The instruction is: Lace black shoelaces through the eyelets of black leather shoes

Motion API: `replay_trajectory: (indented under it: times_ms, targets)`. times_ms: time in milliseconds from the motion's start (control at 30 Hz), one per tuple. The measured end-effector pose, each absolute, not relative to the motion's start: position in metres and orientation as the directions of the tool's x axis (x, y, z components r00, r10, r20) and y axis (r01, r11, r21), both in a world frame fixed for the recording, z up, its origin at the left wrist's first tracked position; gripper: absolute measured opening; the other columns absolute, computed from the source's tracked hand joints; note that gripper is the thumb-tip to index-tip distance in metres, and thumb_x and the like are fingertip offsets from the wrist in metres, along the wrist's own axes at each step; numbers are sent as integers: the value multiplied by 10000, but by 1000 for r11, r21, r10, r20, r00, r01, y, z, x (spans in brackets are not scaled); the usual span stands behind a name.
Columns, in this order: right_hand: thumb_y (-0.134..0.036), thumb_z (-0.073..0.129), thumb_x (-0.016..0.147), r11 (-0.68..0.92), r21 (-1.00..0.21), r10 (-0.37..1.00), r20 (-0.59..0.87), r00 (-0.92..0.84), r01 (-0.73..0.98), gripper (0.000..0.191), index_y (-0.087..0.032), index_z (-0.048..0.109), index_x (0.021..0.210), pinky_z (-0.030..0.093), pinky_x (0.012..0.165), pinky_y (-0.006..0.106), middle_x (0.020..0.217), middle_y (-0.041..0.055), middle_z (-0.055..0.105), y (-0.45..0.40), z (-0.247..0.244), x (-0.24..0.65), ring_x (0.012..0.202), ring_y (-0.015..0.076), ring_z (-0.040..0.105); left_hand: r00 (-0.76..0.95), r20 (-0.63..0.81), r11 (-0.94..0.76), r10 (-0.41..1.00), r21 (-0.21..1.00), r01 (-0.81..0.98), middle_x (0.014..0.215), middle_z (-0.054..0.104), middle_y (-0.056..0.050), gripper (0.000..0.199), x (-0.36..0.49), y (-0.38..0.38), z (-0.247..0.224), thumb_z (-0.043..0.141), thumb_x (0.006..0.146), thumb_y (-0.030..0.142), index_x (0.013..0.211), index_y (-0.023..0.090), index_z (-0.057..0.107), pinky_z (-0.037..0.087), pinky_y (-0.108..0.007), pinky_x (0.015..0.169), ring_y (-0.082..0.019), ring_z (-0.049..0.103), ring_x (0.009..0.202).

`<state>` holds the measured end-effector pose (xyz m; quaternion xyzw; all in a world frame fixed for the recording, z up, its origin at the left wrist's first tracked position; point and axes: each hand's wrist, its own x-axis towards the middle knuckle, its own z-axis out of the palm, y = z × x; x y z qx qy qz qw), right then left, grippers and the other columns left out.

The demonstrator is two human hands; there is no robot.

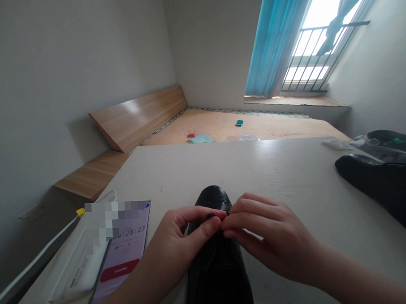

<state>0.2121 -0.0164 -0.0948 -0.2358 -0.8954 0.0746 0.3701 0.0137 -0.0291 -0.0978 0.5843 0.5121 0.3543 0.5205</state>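
Note:
A black leather shoe [213, 197] lies lengthwise before me on the white table, its rounded toe facing away. Both my hands meet over its upper, just behind the toe. Thumb and forefinger of my left hand [189, 233] pinch a small dark piece [210, 216], perhaps a lace or trim; its kind is not clear. Coming from the right, my right hand [267, 230] has its fingertips pressed together against the left fingertips. Whatever those fingers grip is hidden. At the right edge lies a second black shoe [368, 176], its toe pointing left.
At the left of the table [176, 166] lie a phone [126, 254] showing a timer and a white device [83, 273] with a cable. A plastic bag [391, 139] stands at the far right. Beyond is a bed [282, 126] with small items, below a blue curtain [272, 41].

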Motion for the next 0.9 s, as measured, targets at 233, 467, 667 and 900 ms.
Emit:
replay_trajectory:
  times_ms: [233,467,667,900]
  targets:
    - [-71,609,846,746,-601,633,504,-587,288,113,-178,622,812,462,654,258,786,10,642,-17,-90,212,737,125,565,257,-84,12,963,963,269,841,757,-8,236,13,-30,-97,674,798,416,913,241,783,484,-304,803,-201,656,826]
    - [-59,633,775,532,-766,811,338,-477,361,199,-210,521,841,446,748,285,893,-9,564,-21,-94,206,848,138,517,296,1,-75,955,968,238,855,762,3,113,12,-31,-96,691,792,298,846,232,766,494,-286,798,-186,674,834]
    - [-114,624,833,459,-836,816,262,-515,301,114,-206,573,789,453,823,305,934,9,595,-19,-96,205,907,153,547,330,357,-462,874,822,334,810,707,30,185,10,-30,-94,637,820,112,878,255,739,497,-240,724,-132,632,775]
    - [-158,592,850,397,-890,828,242,-506,225,70,-202,601,795,497,820,296,958,23,616,-18,-94,206,886,150,600,447,629,-768,636,462,443,822,697,8,239,7,-28,-94,609,858,41,990,220,695,486,-251,781,-142,587,825]
